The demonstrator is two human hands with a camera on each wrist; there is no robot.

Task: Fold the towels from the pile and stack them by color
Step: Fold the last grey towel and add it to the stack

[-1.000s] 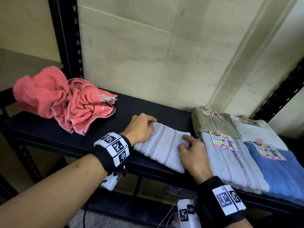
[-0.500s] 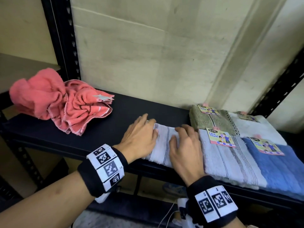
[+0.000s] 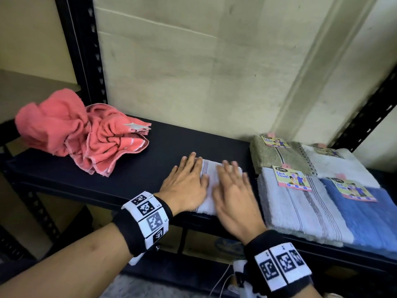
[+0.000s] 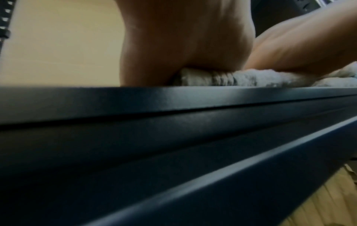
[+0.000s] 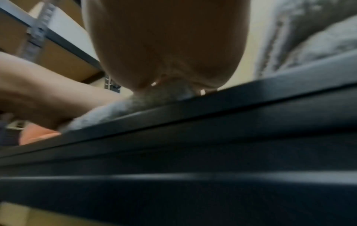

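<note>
Both hands, left (image 3: 186, 186) and right (image 3: 233, 195), spread flat, pressing the folded white towel (image 3: 209, 168) at the shelf (image 3: 133, 181) front edge. Risk: the overhang may slip off, or the fold spring open on release.

Left hand (image 3: 186, 186) and right hand (image 3: 234, 197) lie flat, side by side, fingers straight.

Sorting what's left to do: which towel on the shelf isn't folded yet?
The pink towel, crumpled at the shelf's left end; all the others lie flat and folded.
</note>
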